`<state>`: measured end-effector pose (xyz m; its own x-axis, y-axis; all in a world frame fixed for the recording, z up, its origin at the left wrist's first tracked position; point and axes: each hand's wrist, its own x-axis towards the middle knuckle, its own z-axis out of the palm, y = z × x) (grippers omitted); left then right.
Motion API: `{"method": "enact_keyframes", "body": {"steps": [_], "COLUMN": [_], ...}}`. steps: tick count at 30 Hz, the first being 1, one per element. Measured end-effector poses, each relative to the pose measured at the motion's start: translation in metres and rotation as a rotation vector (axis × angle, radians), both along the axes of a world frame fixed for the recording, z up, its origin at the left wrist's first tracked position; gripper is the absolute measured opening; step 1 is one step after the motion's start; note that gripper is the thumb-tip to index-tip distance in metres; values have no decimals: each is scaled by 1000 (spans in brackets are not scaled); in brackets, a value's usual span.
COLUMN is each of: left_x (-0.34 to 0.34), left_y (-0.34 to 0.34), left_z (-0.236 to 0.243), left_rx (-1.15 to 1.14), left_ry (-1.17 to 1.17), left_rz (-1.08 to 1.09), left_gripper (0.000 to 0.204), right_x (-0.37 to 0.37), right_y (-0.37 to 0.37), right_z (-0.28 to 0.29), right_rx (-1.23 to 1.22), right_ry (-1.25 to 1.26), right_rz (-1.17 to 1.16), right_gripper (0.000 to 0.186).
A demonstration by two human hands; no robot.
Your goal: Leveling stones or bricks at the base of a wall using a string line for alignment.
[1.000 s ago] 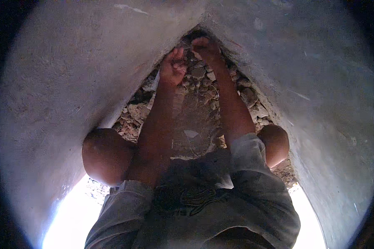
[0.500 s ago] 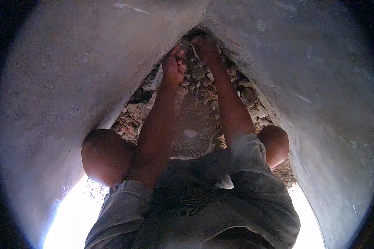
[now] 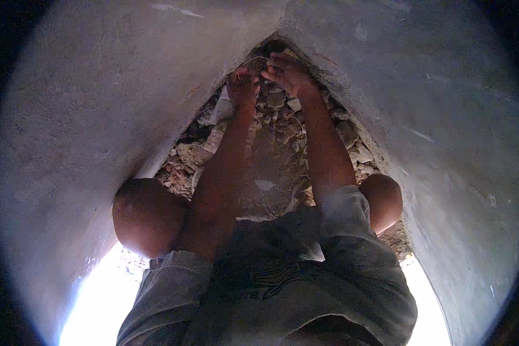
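At the narrow far end of a wedge-shaped gap, both my hands are close together over stony ground (image 3: 275, 99). My left hand (image 3: 243, 87) is on the left, its fingers curled; whatever may be inside them is hidden in shadow. Beside it, my right hand (image 3: 289, 74) reaches inward with fingers apart and nothing seen in them. A thin pale strand (image 3: 254, 58), like a root or wire, arcs above the left fingers toward the right hand. I cannot tell whether either hand holds it. A light flat stone (image 3: 220, 109) lies next to my left wrist.
Smooth grey walls rise at the left (image 3: 98, 98) and right (image 3: 421, 115), meeting at the far corner. Loose rubble (image 3: 181, 164) lines their bases. My bare knees (image 3: 150, 216) are close to both walls. A small pale flake (image 3: 265, 184) lies on the dirt between my forearms.
My right hand has drawn back a little from the corner, its fingers now spread toward the left. My left hand has turned and shows less of its palm.
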<state>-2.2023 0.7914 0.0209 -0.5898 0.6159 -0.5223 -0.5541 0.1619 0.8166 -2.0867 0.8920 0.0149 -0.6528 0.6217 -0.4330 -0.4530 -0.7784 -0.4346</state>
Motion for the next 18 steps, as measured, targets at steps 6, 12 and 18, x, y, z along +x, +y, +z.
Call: {"method": "enact_keyframes", "body": {"steps": [6,12,18], "left_x": [-19,-17,-39], "left_y": [-21,-12,-2], "left_z": [-32,21,18], "left_rx": [-67,-39,16], "left_ry": [785,-281,-599], "left_rz": [-100,-127,-140], "left_gripper": [15,21,40], "right_x": [-20,-12,-24], "right_y": [-5,-6,0], "right_z": [5,11,31], "right_rx": [333,-81,866], "right_ry": [-250,-61,-585], "right_rz": [178,59,537], "right_gripper": [7,19,29]}}
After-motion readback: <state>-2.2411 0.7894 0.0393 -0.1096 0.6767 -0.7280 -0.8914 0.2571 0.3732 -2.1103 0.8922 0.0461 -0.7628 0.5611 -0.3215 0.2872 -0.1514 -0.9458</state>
